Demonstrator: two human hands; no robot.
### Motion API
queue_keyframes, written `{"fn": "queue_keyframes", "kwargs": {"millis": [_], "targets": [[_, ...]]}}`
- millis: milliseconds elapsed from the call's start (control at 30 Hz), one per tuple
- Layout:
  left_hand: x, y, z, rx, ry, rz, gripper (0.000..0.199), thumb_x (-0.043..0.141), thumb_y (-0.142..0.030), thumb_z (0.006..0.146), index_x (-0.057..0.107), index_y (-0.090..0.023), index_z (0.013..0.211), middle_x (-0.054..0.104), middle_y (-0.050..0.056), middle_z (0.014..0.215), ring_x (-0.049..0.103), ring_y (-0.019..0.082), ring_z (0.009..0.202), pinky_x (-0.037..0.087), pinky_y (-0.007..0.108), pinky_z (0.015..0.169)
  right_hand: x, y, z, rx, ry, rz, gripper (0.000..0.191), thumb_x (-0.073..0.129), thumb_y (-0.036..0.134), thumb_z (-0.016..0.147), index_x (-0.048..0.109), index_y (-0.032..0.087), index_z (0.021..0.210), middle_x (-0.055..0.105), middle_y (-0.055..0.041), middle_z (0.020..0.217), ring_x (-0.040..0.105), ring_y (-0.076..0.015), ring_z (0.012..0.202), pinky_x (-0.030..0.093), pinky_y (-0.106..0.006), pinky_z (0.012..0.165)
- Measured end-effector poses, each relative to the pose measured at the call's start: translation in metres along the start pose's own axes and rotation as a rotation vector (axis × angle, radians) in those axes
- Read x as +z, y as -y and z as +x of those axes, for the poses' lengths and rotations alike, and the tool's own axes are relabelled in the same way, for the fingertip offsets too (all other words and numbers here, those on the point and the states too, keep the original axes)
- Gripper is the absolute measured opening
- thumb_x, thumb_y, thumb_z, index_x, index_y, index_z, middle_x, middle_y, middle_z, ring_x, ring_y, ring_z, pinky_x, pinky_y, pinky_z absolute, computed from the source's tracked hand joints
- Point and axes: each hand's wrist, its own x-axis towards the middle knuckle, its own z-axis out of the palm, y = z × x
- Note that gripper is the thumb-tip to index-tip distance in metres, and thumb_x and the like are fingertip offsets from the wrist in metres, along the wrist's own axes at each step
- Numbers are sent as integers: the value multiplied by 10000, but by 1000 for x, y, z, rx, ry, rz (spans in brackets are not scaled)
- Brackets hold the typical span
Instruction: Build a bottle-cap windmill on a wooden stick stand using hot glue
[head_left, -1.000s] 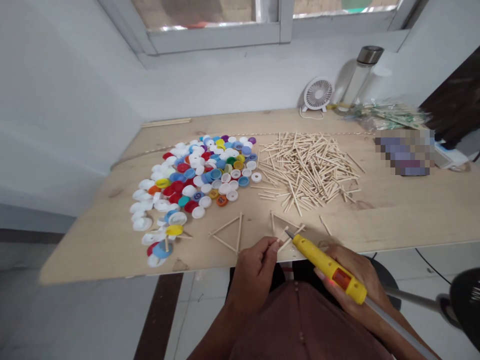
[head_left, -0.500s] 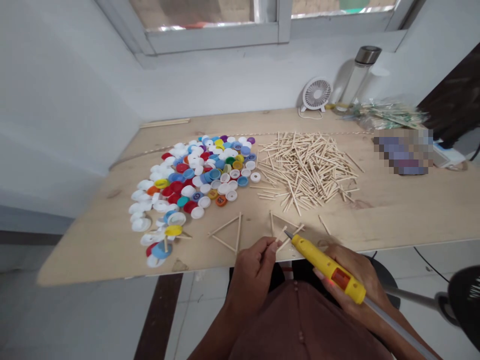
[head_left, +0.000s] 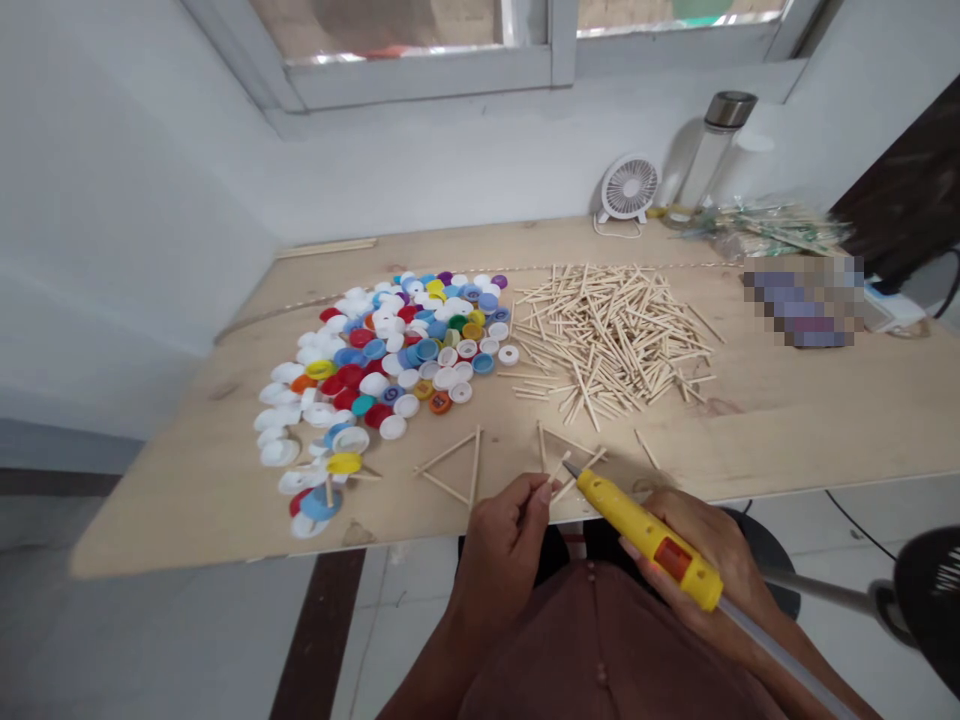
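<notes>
My left hand pinches a short wooden stick near the table's front edge. A yellow glue gun is held in my right hand, its dark nozzle at the upper end of that stick. Just behind and under the stick lie other sticks joined in an angular shape. Left of my left hand, a triangle of three sticks rests flat on the wood. A big pile of loose sticks spreads beyond both hands.
Many coloured bottle caps cover the left of the wooden table. At the back stand a small white fan and a clear bottle. Bagged sticks lie at the right, near a blurred flat item.
The view has shifted very slightly. Both hands keep their grips, and the nozzle stays at the stick's end.
</notes>
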Motion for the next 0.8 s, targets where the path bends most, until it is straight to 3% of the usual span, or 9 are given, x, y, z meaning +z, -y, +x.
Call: {"fn": "queue_keyframes", "kwargs": {"millis": [467, 600, 700, 800], "targets": [[0, 8, -2, -82, 44, -137, 398, 438, -449, 902, 685, -149, 988, 361, -71, 476, 323, 93, 431, 262, 209, 434, 0, 0, -1, 5, -5, -12, 114, 485, 250, 891, 507, 203, 790, 548, 13, 649, 526, -126, 542, 365, -256, 511], [-2, 7, -1, -97, 30, -129, 410, 440, -453, 900, 685, -136, 987, 337, -78, 457, 333, 93, 426, 257, 211, 430, -5, -1, -1, 114, -23, -9, 162, 504, 316, 896, 511, 213, 771, 558, 9, 654, 537, -130, 557, 393, -253, 518], [-7, 9, 1, -70, -15, -55, 403, 439, -440, 902, 682, -133, 996, 376, -72, 463, 372, 96, 435, 284, 210, 438, -7, -3, -2, 219, -35, 12, 195, 525, 346, 891, 511, 221, 742, 539, 23, 621, 503, -115, 514, 381, -241, 482], [-15, 12, 5, 23, -65, 100, 348, 449, -393, 903, 682, -154, 999, 541, -31, 554, 505, 119, 517, 379, 216, 497, -5, -9, -4, 292, -57, 95, 232, 550, 377, 872, 511, 218, 709, 526, 31, 585, 484, -106, 488, 382, -227, 451]]}}
